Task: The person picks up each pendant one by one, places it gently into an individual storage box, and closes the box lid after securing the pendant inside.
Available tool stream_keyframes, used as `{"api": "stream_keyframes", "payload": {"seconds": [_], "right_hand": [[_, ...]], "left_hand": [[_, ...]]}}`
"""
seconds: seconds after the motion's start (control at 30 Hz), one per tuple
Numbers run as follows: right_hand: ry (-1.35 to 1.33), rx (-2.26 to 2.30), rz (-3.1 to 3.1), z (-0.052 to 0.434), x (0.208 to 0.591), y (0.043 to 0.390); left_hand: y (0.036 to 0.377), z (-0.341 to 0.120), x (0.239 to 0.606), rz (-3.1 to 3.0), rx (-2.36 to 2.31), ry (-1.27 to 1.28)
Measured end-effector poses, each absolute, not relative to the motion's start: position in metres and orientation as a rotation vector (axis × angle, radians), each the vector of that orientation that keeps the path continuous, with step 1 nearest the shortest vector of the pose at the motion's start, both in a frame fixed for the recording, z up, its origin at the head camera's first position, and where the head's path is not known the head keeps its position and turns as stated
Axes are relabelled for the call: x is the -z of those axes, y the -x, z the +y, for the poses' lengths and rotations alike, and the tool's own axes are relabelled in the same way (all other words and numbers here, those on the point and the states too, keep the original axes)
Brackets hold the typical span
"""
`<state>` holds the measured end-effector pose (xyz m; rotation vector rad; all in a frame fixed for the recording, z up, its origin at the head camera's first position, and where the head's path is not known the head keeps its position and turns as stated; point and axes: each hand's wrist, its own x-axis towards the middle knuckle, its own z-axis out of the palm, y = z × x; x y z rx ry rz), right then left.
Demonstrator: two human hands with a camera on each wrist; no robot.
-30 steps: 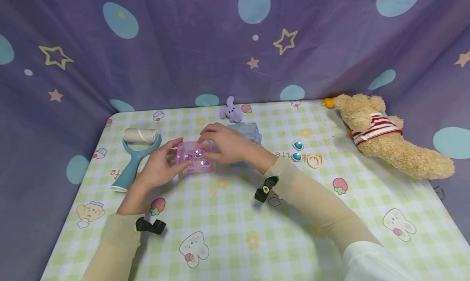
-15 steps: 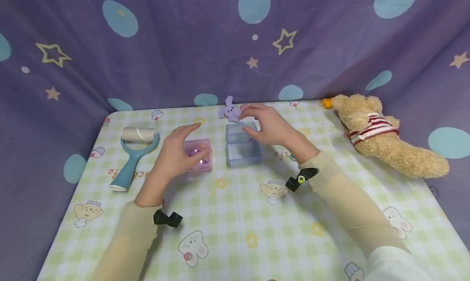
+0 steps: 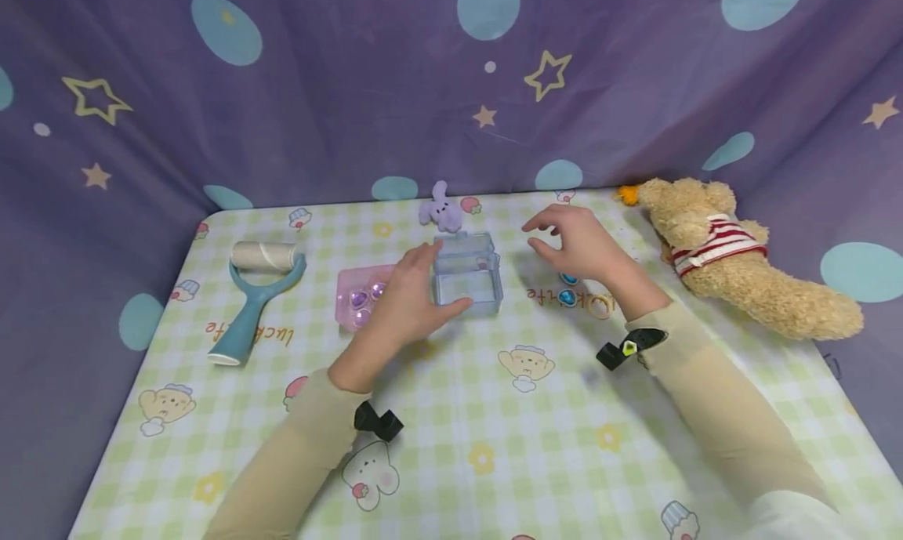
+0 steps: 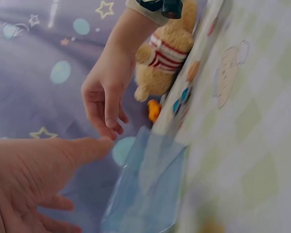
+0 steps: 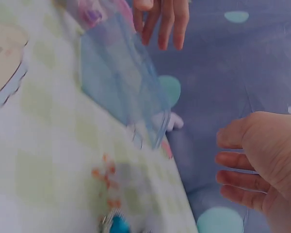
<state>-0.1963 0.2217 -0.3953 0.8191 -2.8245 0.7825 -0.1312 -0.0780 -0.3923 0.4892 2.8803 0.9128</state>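
Observation:
My left hand (image 3: 409,297) reaches over the left side of a clear blue plastic box (image 3: 476,289), its fingers and thumb spread apart at that side. The box's hinged lid (image 3: 463,244) is swung back. Partly hidden behind the same hand lies a pink box (image 3: 343,285) holding several purple heart gems (image 3: 359,298). My right hand (image 3: 582,246), holding nothing, hovers above two blue heart gems (image 3: 567,297) with silvery rims. A pale ring (image 3: 600,306) lies beside them. The right wrist view shows the blue box (image 5: 104,68) and the relaxed right fingers (image 5: 237,180).
A lint roller (image 3: 247,317) with a teal handle lies at the left. Behind the blue box sits a small purple plush toy (image 3: 444,213). A tan teddy bear (image 3: 769,297) in a striped shirt lies at the right edge. A purple curtain (image 3: 395,93) closes off the back.
My right hand has left the pink box and passed rightward over the blue box toward the blue gems. My left hand has shifted right, from the pink box to the blue one.

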Motion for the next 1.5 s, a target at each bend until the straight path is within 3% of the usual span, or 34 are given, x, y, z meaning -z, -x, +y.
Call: {"api": "stream_keyframes", "payload": {"seconds": [0.43,0.77,1.5], "right_hand": [[-0.686,-0.776,-3.048,0.264,0.421,0.18],[-0.772,-0.696,-3.067,0.282,0.436,0.175],[-0.801,-0.73,-3.015,0.254,0.415,0.19]], "left_hand": [[0.12,-0.058,0.425,2.799,-1.077,-0.356],[0.116,-0.052,0.438,2.821,-1.213,-0.357],[0.118,-0.055,0.448,2.729,-1.373,-0.336]]}}
